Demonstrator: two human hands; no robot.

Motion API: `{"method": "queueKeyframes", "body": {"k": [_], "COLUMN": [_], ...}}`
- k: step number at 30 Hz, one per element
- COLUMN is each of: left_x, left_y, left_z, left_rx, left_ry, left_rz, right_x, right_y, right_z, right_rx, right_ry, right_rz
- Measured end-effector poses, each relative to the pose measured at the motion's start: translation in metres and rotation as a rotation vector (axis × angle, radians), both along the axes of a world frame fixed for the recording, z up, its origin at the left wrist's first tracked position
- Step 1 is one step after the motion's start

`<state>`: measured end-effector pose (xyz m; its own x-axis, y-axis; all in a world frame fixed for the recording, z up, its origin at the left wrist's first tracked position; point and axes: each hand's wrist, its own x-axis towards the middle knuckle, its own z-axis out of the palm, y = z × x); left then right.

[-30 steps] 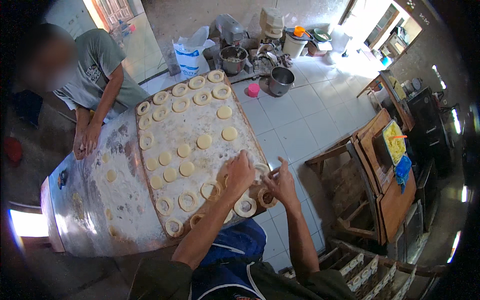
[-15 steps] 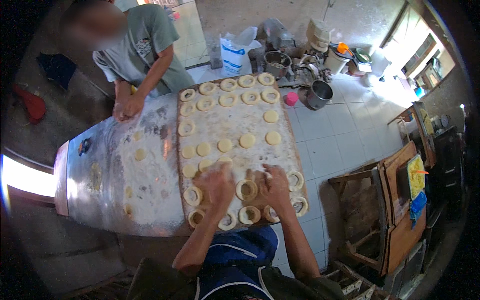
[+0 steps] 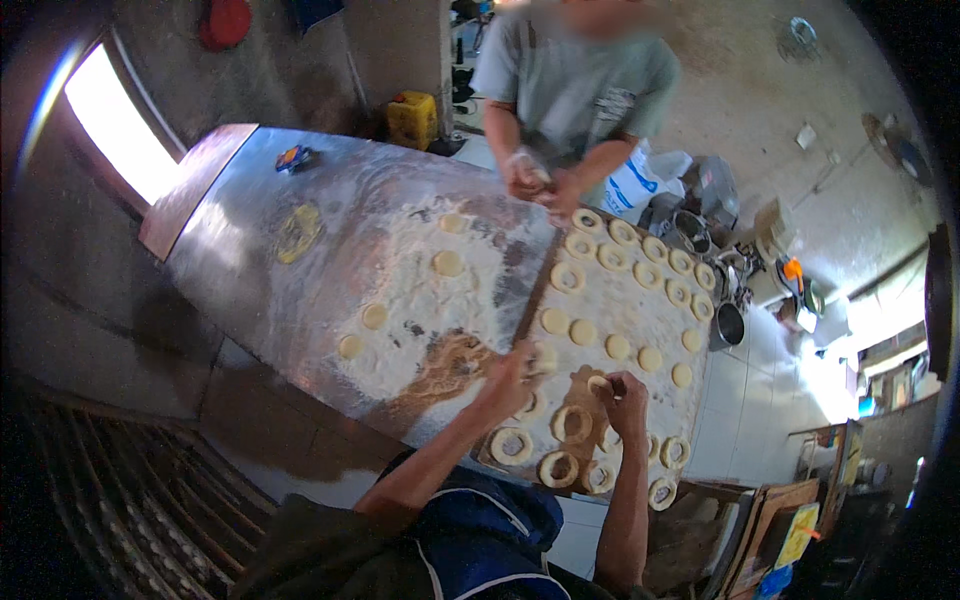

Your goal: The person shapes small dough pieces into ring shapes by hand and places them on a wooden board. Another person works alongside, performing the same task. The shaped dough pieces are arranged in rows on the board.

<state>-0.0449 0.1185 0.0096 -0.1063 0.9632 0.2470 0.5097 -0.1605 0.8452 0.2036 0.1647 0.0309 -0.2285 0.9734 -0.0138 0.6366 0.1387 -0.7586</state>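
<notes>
Hard to read the fingers here: the left hand [image 3: 512, 378] lies over the board's [image 3: 640, 300] left edge, covering part of a dough disc [image 3: 545, 357], and whether it pinches anything I cannot tell. The right hand [image 3: 626, 400] is curled shut on a small dough piece [image 3: 598, 384], only a pale tip showing above the knuckles. The two hands are apart, a ring [image 3: 572, 423] lying between and just below them.

The dough is pale cream, dusted with flour. Flat discs sit in the board's middle; rings with holes line its near edge and far edge. The board rests on the right part of the metal surface [image 3: 250, 250], which is smeared white with flour and carries a few loose discs [image 3: 447, 263]. The board's near corner is cut off by the person's arms.

Across the surface another person's hands [image 3: 540, 180] are together at the board's far corner; what they hold is unclear. Behind that person, a white sack [image 3: 635, 185] with blue print stands on the floor. A yellow container [image 3: 412, 118] stands beyond the surface, and a small blue-and-orange packet [image 3: 293, 157] lies on its far left part.
</notes>
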Motion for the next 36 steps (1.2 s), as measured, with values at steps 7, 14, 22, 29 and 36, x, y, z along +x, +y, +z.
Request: {"method": "queueKeyframes", "body": {"k": [7, 14, 22, 29, 36], "left_x": [-0.173, -0.194, -0.180, -0.171, -0.145], "left_y": [-0.076, -0.076, -0.036, -0.043, -0.035], "left_z": [-0.019, 0.002, -0.005, 0.060, 0.008], "left_rx": [-0.192, -0.013, -0.222, -0.228, -0.239], "left_ry": [0.378, 0.366, -0.522, -0.466, -1.208], "left_rz": [0.456, 0.390, 0.133, 0.069, -0.126], "right_x": [-0.195, -0.289, -0.278, -0.276, -0.253], "right_y": [0.020, 0.042, -0.024, -0.051, -0.051], "right_z": [-0.009, -0.046, 0.006, 0.031, 0.030], "right_rx": [0.277, 0.363, -0.139, -0.098, -0.297], "right_ry": [-0.026, -0.212, 0.436, 0.506, 0.720], "right_rz": [0.275, 0.242, 0.027, -0.128, 0.058]}}
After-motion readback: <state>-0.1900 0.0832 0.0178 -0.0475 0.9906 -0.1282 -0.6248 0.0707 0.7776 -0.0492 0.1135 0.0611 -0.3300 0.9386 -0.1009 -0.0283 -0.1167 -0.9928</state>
